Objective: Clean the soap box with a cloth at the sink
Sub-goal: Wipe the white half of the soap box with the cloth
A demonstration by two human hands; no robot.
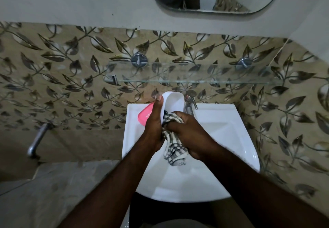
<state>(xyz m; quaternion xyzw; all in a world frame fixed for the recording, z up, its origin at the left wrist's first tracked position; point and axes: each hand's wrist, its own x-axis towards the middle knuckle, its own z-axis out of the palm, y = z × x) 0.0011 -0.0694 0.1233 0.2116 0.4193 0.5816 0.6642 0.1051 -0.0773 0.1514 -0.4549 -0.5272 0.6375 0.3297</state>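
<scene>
Both forearms reach in from the near edge and meet over the sink (224,117). The left hand (154,126) is upright, thumb stretched along the rim of the white box (174,101), fingers wrapped round its back, out of sight. It grips the box on end, hollow side facing right, above the sink's back edge. The right hand (189,135) is curled tight round a checked cloth (174,150) and pushes a wad of it into the lower part of the box. The cloth's loose end hangs between the wrists over the basin. The box's lower half is hidden by cloth and hands. A pink piece (143,116) lies at the back left corner, partly covered by the left hand. The tap (189,103) stands just right of the box.
</scene>
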